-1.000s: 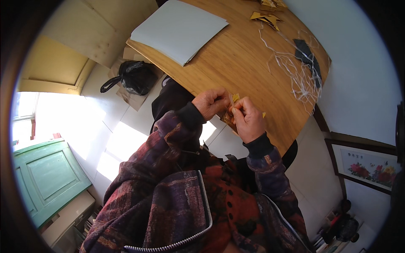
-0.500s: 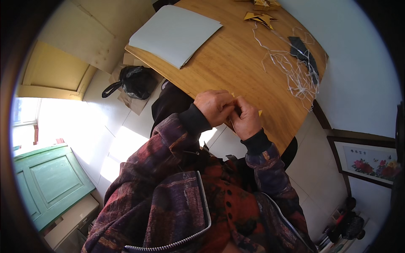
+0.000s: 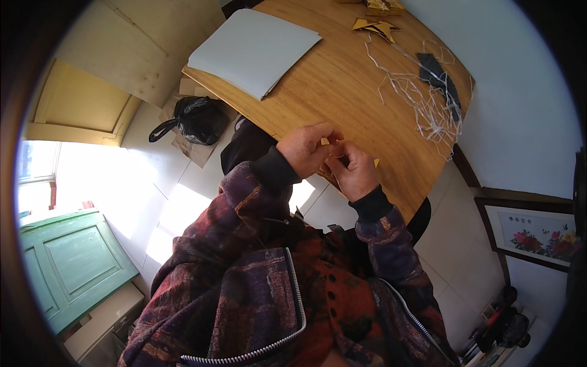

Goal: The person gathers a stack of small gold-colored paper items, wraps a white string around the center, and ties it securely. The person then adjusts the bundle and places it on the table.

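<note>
My left hand (image 3: 306, 148) and my right hand (image 3: 354, 171) meet at the near edge of the wooden table (image 3: 361, 98). Their fingers are bent and pinched together around a small yellow piece (image 3: 325, 141). Only slivers of it show between the fingers and past the right hand, so its full shape is hidden. The thumbs and fingertips of both hands are close together, touching or nearly so. Farther off, a folded yellow paper piece (image 3: 378, 29) lies on the table beside a tangle of white strings (image 3: 428, 116).
A stack of pale sheets (image 3: 254, 52) lies at the table's far left. Among the strings is a dark grey strip (image 3: 440, 79). More gold folded pieces (image 3: 384, 6) sit at the far edge. A black plastic bag (image 3: 199, 119) rests left of the table, on flattened cardboard.
My left hand has shifted slightly left, and its fingers have lifted and opened a little from the right hand's. The right hand stays nearly in place.
</note>
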Demonstrator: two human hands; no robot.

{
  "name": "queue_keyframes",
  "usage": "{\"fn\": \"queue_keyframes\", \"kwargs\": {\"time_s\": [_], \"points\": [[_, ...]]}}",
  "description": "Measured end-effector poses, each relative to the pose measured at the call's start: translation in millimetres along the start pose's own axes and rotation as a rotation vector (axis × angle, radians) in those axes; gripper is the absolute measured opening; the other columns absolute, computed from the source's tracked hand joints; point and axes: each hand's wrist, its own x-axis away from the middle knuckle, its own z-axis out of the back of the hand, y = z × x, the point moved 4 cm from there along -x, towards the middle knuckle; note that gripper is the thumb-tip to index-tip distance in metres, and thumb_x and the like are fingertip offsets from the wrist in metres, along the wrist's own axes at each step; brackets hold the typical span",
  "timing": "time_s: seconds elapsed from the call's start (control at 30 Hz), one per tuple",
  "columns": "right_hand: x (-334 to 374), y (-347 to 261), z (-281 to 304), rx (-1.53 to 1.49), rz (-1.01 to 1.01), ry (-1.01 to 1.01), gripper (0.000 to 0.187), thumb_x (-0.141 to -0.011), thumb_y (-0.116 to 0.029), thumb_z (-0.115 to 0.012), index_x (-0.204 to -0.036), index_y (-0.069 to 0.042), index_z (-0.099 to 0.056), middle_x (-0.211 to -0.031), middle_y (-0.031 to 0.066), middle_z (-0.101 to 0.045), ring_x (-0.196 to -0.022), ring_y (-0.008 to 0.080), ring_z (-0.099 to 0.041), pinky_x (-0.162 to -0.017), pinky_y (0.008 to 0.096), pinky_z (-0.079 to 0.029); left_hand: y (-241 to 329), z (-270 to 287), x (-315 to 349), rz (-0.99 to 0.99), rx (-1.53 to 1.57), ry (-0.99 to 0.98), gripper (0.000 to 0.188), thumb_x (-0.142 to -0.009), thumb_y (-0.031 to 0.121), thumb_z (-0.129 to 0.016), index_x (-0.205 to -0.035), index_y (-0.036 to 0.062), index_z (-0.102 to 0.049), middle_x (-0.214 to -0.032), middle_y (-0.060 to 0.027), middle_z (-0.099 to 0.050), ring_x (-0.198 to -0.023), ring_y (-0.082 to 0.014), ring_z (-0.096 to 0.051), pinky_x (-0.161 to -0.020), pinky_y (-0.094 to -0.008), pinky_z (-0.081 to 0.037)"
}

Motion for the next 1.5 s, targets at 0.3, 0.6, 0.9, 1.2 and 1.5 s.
{"fn": "queue_keyframes", "kwargs": {"time_s": [0.3,0.6,0.9,1.2,1.5], "points": [[0.8,-3.4,1.5,0.021,-0.053,-0.079,0.011,-0.084,-0.004,-0.062,-0.078,-0.002,-0.053,-0.068,0.0027,-0.059,-0.059,0.0061,-0.054,-0.053,0.0223,-0.043,-12.5,5.4,7.3,-0.181,-0.307,-0.065,0.010,-0.079,0.011,-0.059,-0.086,0.0073,-0.065,-0.080,-0.0088,-0.058,-0.077,-0.0307,-0.059,-0.064,-0.0382,-0.048],[0.2,-5.8,2.4,-0.123,-0.136,-0.082,0.012,-0.085,-0.005,-0.060,-0.077,-0.002,-0.051,-0.064,0.0046,-0.059,-0.057,0.0102,-0.057,-0.052,0.0248,-0.045,-20.6,5.3,17.0,-0.070,-0.225,0.053,0.005,-0.076,0.008,-0.060,-0.080,0.0059,-0.061,-0.079,-0.0094,-0.056,-0.073,-0.0317,-0.059,-0.062,-0.0393,-0.048],[-6.2,4.2,3.8,-0.235,-0.232,-0.161,0.013,-0.083,0.000,-0.060,-0.074,-0.003,-0.050,-0.067,0.0003,-0.056,-0.060,0.0042,-0.052,-0.053,0.0219,-0.044,-6.1,6.3,20.7,-0.347,-0.308,-0.129,0.008,-0.076,0.005,-0.060,-0.085,0.0043,-0.060,-0.081,-0.0114,-0.056,-0.079,-0.0310,-0.058,-0.064,-0.0381,-0.047],[-7.6,4.4,2.9,-0.243,-0.221,-0.142,0.015,-0.081,0.001,-0.061,-0.072,-0.004,-0.049,-0.067,0.0002,-0.056,-0.060,0.0048,-0.053,-0.053,0.0211,-0.044,-32.8,-2.7,8.1,0.074,-0.014,-0.115,0.006,-0.075,0.003,-0.061,-0.080,0.0017,-0.060,-0.071,-0.0090,-0.059,-0.065,-0.0192,-0.059,-0.059,-0.0298,-0.047],[-6.0,8.2,3.6,-0.274,-0.245,-0.178,0.013,-0.080,0.002,-0.061,-0.073,-0.003,-0.051,-0.066,-0.0001,-0.055,-0.059,0.0047,-0.052,-0.054,0.0216,-0.044,-26.0,0.4,0.5,-0.050,-0.204,-0.153,0.009,-0.073,0.013,-0.062,-0.076,0.0058,-0.060,-0.075,-0.0125,-0.061,-0.072,-0.0339,-0.060,-0.062,-0.0415,-0.047]]}}
